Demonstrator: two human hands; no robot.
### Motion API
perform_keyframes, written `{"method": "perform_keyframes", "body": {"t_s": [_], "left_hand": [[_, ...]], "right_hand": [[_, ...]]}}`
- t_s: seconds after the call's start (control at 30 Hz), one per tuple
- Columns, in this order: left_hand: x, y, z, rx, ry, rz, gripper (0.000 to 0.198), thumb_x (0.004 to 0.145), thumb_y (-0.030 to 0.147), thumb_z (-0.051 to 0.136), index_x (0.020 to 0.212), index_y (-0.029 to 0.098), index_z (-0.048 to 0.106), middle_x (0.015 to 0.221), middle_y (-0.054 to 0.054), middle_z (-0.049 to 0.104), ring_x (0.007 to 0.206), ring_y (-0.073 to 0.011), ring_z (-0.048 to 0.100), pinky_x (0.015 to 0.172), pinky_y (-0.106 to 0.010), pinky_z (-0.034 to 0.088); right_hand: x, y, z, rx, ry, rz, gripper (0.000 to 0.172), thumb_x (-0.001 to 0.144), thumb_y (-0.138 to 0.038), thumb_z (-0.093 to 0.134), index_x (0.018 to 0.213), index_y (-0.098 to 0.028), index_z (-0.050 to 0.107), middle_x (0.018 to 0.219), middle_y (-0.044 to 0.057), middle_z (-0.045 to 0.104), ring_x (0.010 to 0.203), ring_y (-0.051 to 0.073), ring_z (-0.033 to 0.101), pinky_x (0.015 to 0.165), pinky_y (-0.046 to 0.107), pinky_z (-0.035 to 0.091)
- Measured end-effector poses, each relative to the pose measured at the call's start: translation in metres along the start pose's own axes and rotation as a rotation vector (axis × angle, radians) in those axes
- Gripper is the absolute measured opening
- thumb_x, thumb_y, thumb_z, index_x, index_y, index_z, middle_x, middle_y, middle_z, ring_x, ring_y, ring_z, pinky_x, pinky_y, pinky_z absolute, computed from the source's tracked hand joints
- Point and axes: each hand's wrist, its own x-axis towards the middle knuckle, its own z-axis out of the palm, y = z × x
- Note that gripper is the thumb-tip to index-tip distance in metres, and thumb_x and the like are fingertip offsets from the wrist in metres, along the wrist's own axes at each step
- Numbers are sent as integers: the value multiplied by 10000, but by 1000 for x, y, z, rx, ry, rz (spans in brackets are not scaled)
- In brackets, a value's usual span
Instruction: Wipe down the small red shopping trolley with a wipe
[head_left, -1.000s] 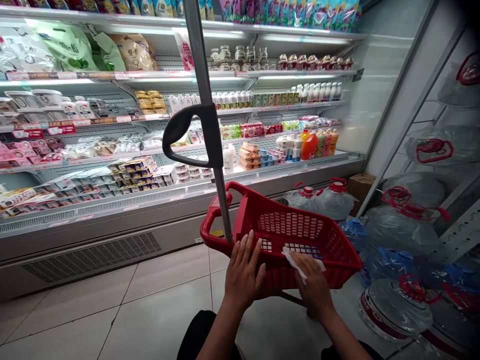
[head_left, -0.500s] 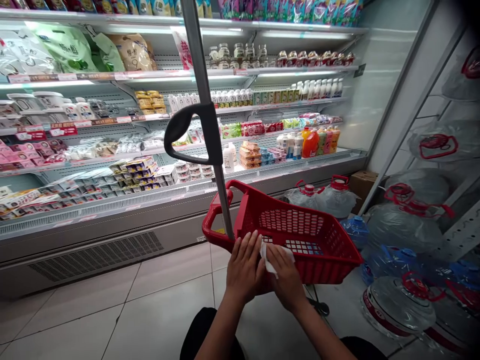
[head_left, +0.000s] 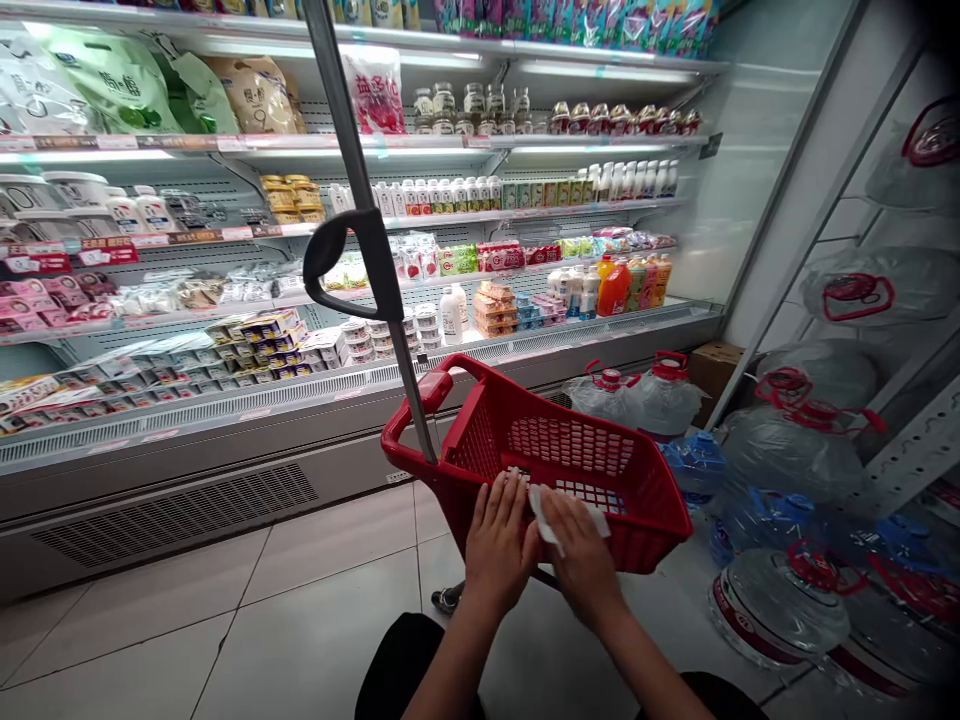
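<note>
A red plastic basket cart (head_left: pixel 637 540) stands in front of my knees. A metal pole (head_left: pixel 345 110) with a dark loop handle (head_left: pixel 384 265) rises at its left end. My left hand (head_left: pixel 495 550) lies flat on the near side wall, fingers stretched out and close to the rim. Just to its right, my right hand (head_left: pixel 581 550) presses a white tissue (head_left: pixel 598 517) against the near rim, fingers laid over it. Part of the tissue is hidden under those fingers. Through the mesh walls, the basket's inside shows no goods.
Behind the cart runs an open refrigerated display (head_left: pixel 480 215) with bottles, tubs and packs. Large water bottles with red handles (head_left: pixel 780 600) crowd the floor on the right, near a metal rack (head_left: pixel 892 450). A cardboard box (head_left: pixel 712 375) stands at the back right. Light tiles (head_left: pixel 322 600) cover the floor.
The cart and its pole have shifted left relative to my hands, which now rest farther right along the near rim. A wheel has come into view below. My right hand keeps the tissue.
</note>
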Motion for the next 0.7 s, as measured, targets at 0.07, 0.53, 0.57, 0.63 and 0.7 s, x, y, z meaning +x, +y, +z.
{"method": "perform_keyframes", "body": {"t_s": [0.07,0.53,0.57,0.63,0.7], "left_hand": [[-2,0,2,5,-22,12,688,1080,340,424,1694,216,138,1724,-24,267,1590,-223,276,1301,-457,283],[0,-32,-4,15,-46,-8,649,1083,287,416,1687,273,179,1726,-7,271,1594,-211,264,1312,-464,242],[1,-29,-2,11,-39,-13,643,1080,300,428,1682,283,203,1725,-2,277,1595,-219,262,1314,-472,234],[2,-23,2,6,-32,-10,632,1073,328,451,1672,301,251,1724,10,280,1599,-236,250,1317,-491,215],[2,-14,6,8,-39,7,624,1069,346,458,1665,302,277,1727,19,271,1606,-251,226,1319,-508,198]], "right_hand": [[14,-20,9,26,12,1,691,1073,-300,369,1696,-227,79,1671,53,405,1527,252,383,1250,481,343],[-83,84,-41,-94,41,348,597,1067,-383,354,1657,-303,302,1512,69,572,1440,318,477,1131,525,461],[-79,77,-39,-90,52,329,603,1065,-377,359,1659,-301,295,1508,67,576,1436,314,481,1142,525,453],[-59,55,-30,-68,51,225,627,1059,-336,365,1673,-297,248,1530,58,565,1433,295,486,1189,529,408],[-31,26,-16,-27,3,75,669,1050,-285,370,1689,-287,173,1603,46,500,1462,273,460,1232,520,357]]}}
